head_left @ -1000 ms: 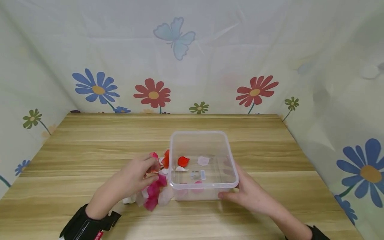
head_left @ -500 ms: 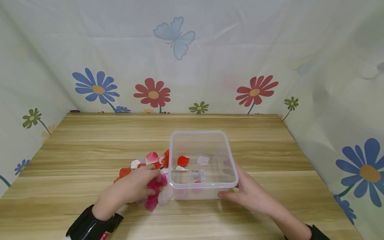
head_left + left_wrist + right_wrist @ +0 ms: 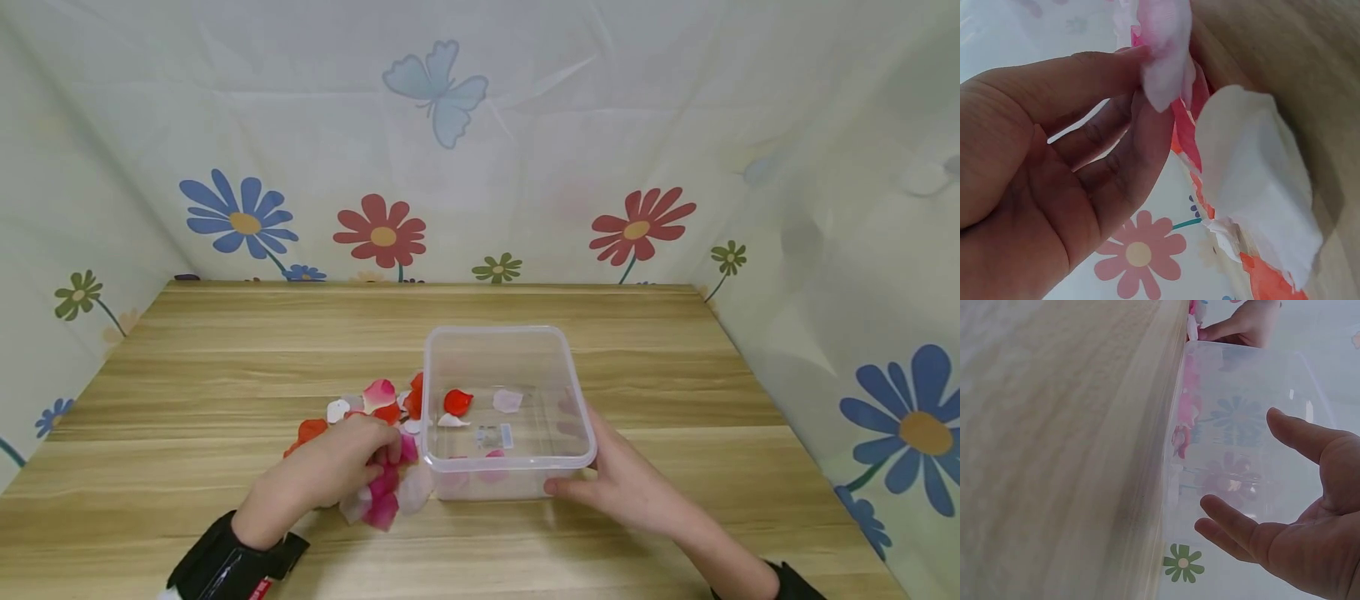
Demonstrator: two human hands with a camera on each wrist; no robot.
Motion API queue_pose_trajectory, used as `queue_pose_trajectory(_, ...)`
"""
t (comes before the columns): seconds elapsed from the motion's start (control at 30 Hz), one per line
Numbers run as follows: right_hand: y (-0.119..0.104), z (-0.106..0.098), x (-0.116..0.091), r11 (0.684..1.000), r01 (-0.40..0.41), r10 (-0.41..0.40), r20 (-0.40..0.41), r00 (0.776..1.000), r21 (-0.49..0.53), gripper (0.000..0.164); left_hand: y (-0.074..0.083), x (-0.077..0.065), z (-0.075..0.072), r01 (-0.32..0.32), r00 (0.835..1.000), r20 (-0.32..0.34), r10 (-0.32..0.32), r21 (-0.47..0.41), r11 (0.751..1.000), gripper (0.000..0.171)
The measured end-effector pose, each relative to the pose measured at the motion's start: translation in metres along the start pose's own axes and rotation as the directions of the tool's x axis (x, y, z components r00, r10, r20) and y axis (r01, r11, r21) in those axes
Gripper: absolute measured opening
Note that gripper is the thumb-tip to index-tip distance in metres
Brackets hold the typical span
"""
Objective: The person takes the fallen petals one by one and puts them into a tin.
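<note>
My left hand [image 3: 330, 462] is over a pile of loose artificial flower petals [image 3: 381, 510] in magenta, white and red. In the left wrist view its thumb and forefinger pinch a pink-and-white petal [image 3: 1166, 53]; a large white petal [image 3: 1250, 175] lies beside it. Right of the pile stands a clear, lidless plastic box [image 3: 510, 464]. Inside it are a red petal [image 3: 457, 403], a pale petal [image 3: 507, 402] and other petals. My right hand [image 3: 626, 483] rests against the box's near right corner, thumb at the front, its spread fingers fairly straight in the right wrist view.
The wood-grain table [image 3: 637, 350] extends around the box and pile. White cloth walls with printed flowers [image 3: 382, 237] and a butterfly border it at the back and sides. More orange-red petals [image 3: 311, 430] lie beyond my left wrist.
My left hand first drew back toward the near left, uncovering petals behind it, then its fingers closed in on the magenta petals, which shifted slightly. The right hand and box stay still.
</note>
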State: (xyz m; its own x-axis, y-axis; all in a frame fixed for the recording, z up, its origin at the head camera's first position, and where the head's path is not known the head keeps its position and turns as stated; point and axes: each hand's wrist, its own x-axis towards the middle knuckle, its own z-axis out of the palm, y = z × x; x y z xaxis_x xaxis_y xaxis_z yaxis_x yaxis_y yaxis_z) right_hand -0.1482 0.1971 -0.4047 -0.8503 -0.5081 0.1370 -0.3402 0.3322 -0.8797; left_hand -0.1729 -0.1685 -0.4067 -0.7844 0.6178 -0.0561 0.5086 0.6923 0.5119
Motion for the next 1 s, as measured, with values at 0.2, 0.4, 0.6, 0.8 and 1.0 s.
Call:
queue_pose_trajectory(0.2, 0.000, 0.000, 0.000, 1.000, -0.006, 0.006, 0.002, 1.000, 0.004, 0.114, 0.001, -0.001, -0.002, -0.005, 1.000, -0.022, 0.005, -0.005, 1.000, 0.019)
queue_pose_trajectory(0.4, 0.001, 0.000, 0.000, 1.000, -0.005, 0.005, 0.004, 1.000, 0.008, 0.114, 0.001, -0.004, -0.004, -0.021, 0.999, -0.050, 0.020, -0.020, 1.000, 0.023)
queue_pose_trajectory(0.6, 0.002, 0.000, 0.000, 1.000, 0.003, -0.003, 0.002, 1.000, 0.014, 0.114, 0.000, -0.003, -0.006, -0.116, 0.986, -0.125, 0.110, -0.040, 0.992, 0.024)
queue_pose_trajectory(0.8, 0.002, 0.001, 0.000, 1.000, -0.011, 0.011, -0.002, 1.000, 0.006, 0.114, 0.001, -0.004, -0.010, -0.147, 0.975, -0.181, 0.128, -0.100, 0.984, 0.026)
queue_pose_trajectory(1.0, 0.002, 0.001, 0.001, 1.000, -0.023, 0.023, -0.002, 1.000, 0.005, 0.115, 0.002, -0.004, -0.016, -0.093, 0.980, -0.186, 0.072, -0.110, 0.989, 0.023)
